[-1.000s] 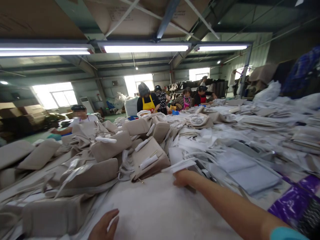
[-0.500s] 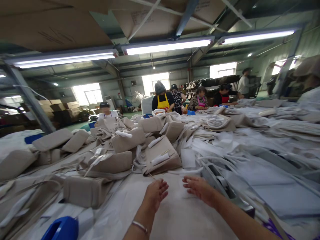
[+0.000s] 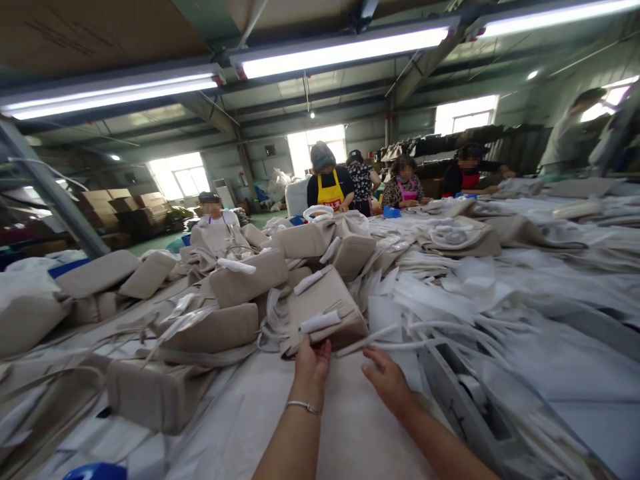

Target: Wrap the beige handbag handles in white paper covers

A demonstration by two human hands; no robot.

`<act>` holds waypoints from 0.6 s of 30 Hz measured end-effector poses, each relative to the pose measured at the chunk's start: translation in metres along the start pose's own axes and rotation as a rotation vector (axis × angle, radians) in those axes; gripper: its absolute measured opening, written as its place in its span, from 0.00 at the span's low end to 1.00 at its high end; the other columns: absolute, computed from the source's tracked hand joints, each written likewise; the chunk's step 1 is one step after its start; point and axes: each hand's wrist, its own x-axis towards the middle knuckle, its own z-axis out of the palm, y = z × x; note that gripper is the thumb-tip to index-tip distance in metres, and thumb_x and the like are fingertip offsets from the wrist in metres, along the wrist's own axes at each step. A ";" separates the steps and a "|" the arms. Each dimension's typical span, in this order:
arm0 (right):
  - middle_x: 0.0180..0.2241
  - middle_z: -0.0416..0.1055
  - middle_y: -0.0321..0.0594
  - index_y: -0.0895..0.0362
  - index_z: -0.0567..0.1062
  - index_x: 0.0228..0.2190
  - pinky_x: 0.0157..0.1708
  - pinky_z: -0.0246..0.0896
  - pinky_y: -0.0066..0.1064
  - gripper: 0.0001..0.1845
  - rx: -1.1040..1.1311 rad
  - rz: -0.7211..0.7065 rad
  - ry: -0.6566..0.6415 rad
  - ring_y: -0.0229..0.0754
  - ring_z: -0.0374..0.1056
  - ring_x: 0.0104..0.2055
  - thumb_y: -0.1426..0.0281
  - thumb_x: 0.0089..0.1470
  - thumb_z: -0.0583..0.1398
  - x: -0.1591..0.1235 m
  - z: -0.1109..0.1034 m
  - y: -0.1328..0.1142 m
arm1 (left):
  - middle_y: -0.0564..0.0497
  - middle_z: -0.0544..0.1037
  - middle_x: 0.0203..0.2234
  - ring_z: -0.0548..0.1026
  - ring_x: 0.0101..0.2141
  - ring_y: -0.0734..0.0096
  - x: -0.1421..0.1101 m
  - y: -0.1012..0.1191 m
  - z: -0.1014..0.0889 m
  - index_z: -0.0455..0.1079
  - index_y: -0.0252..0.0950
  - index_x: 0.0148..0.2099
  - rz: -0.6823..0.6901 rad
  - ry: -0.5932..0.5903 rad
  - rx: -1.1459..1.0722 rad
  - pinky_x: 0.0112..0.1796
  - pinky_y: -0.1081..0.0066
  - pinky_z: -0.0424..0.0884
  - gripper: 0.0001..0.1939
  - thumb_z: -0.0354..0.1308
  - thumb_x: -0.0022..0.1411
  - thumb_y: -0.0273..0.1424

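Observation:
In the head view a beige bag point(image 3: 325, 297) with a white-wrapped part point(image 3: 320, 321) on its face lies tilted at the front of a heap. My left hand point(image 3: 313, 363), with a bracelet at the wrist, is at its near lower edge. Its fingertips seem to touch the bag; they look apart, not closed round it. My right hand point(image 3: 389, 379) hovers over the pale work surface point(image 3: 345, 420), just right of the bag. Its fingers are loosely bent and apart, holding nothing. A white strip point(image 3: 367, 340) lies just beyond its fingertips.
More beige bags point(image 3: 215, 327) are heaped to the left. A grey tape dispenser point(image 3: 465, 400) stands right of my right hand, and a blue object point(image 3: 97, 472) at the lower left. White sheets point(image 3: 590, 373) spread on the right. Several co-workers point(image 3: 330, 183) are across the table.
Both hands have moved forward; my left hand has reached the bag's near edge. The camera view has shifted, and the bag still lies on the heap.

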 end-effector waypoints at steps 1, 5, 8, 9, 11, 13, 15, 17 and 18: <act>0.55 0.69 0.52 0.61 0.79 0.42 0.61 0.55 0.45 0.24 0.001 -0.013 0.008 0.53 0.64 0.58 0.60 0.46 0.58 -0.002 0.001 0.000 | 0.53 0.73 0.29 0.74 0.25 0.76 0.001 -0.001 0.003 0.65 0.38 0.38 0.033 0.011 -0.018 0.28 0.75 0.75 0.01 0.55 0.63 0.28; 0.49 0.74 0.51 0.60 0.80 0.40 0.56 0.62 0.47 0.22 0.021 -0.018 0.062 0.54 0.69 0.53 0.62 0.46 0.58 -0.010 -0.005 -0.014 | 0.56 0.73 0.30 0.73 0.25 0.79 -0.006 0.007 0.021 0.65 0.39 0.36 0.153 0.015 -0.049 0.25 0.79 0.73 0.07 0.57 0.58 0.21; 0.47 0.75 0.49 0.59 0.80 0.39 0.57 0.60 0.46 0.19 -0.010 -0.117 0.131 0.52 0.69 0.52 0.64 0.49 0.57 -0.018 -0.013 -0.041 | 0.57 0.73 0.28 0.72 0.23 0.80 -0.023 0.032 0.039 0.65 0.37 0.34 0.197 -0.043 -0.039 0.23 0.80 0.72 0.07 0.57 0.58 0.21; 0.47 0.75 0.49 0.58 0.80 0.39 0.57 0.60 0.45 0.18 -0.011 -0.155 0.142 0.52 0.69 0.52 0.64 0.50 0.57 -0.021 -0.015 -0.051 | 0.57 0.72 0.27 0.72 0.22 0.80 -0.031 0.043 0.045 0.65 0.37 0.33 0.202 -0.072 -0.029 0.22 0.80 0.71 0.06 0.56 0.58 0.21; 0.47 0.75 0.47 0.57 0.80 0.39 0.56 0.61 0.44 0.17 0.022 -0.191 0.138 0.51 0.69 0.51 0.64 0.51 0.57 -0.029 -0.019 -0.070 | 0.57 0.71 0.24 0.70 0.20 0.81 -0.050 0.065 0.054 0.65 0.36 0.33 0.199 -0.143 0.001 0.20 0.81 0.70 0.06 0.55 0.59 0.20; 0.46 0.75 0.46 0.56 0.79 0.39 0.54 0.63 0.43 0.17 0.085 -0.163 0.131 0.51 0.70 0.50 0.62 0.52 0.57 -0.037 -0.026 -0.085 | 0.56 0.72 0.22 0.70 0.19 0.80 -0.076 0.086 0.054 0.66 0.35 0.32 0.184 -0.229 0.043 0.19 0.81 0.69 0.06 0.56 0.58 0.20; 0.44 0.76 0.46 0.56 0.79 0.40 0.53 0.64 0.43 0.19 0.163 -0.089 0.141 0.51 0.70 0.49 0.58 0.52 0.59 -0.044 -0.035 -0.093 | 0.55 0.73 0.21 0.70 0.19 0.79 -0.107 0.105 0.043 0.68 0.34 0.33 0.159 -0.320 0.089 0.19 0.81 0.68 0.05 0.59 0.56 0.20; 0.44 0.77 0.45 0.56 0.78 0.42 0.51 0.65 0.42 0.22 0.288 0.003 0.163 0.51 0.70 0.49 0.54 0.52 0.59 -0.053 -0.048 -0.095 | 0.54 0.73 0.19 0.70 0.18 0.78 -0.140 0.121 0.020 0.70 0.33 0.32 0.134 -0.392 0.131 0.18 0.80 0.67 0.05 0.62 0.53 0.21; 0.43 0.77 0.45 0.56 0.78 0.42 0.49 0.66 0.41 0.23 0.379 0.050 0.188 0.51 0.70 0.49 0.52 0.52 0.59 -0.057 -0.055 -0.094 | 0.54 0.73 0.18 0.69 0.17 0.77 -0.155 0.128 0.005 0.71 0.32 0.32 0.123 -0.425 0.145 0.17 0.80 0.66 0.05 0.63 0.52 0.21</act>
